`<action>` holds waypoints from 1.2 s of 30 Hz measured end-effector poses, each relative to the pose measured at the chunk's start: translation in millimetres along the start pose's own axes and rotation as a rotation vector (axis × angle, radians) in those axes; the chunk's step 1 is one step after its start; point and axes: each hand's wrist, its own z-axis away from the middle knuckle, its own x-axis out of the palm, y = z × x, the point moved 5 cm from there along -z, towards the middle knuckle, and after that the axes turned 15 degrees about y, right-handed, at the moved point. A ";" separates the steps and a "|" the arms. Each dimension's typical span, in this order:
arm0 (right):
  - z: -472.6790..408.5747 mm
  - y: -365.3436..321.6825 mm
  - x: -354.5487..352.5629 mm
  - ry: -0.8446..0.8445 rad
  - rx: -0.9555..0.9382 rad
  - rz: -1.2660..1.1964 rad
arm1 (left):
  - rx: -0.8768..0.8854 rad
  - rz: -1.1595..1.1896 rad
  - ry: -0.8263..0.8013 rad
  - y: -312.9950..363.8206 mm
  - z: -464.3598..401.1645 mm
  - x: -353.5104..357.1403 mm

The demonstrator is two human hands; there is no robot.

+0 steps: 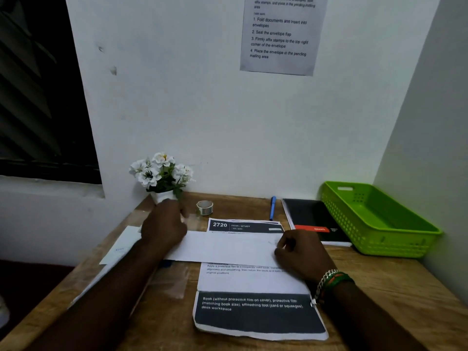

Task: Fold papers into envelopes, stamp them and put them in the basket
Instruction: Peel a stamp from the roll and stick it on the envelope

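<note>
A white folded paper [228,247] lies crosswise over a printed sheet [255,310] at the surface's centre; the empty green basket [374,239] sits at two o'clock.

Folded paper [228,247] lies across printed sheet [253,282] at desk [379,287] centre. Basket [395,239] far right, notebook [314,221] left of it; tape roll [205,207] behind.
</note>
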 end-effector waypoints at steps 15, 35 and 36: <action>-7.6 3.4 -10.2 0.236 -0.044 -0.221 | 0.063 0.173 0.026 47.3 -44.2 76.5; 10.4 -43.3 -23.5 0.125 -0.023 -0.773 | 0.085 1.237 -0.451 135.3 61.3 10.9; 9.8 -43.2 -23.1 0.130 -0.033 -0.765 | 0.083 1.231 -0.451 135.5 61.8 11.4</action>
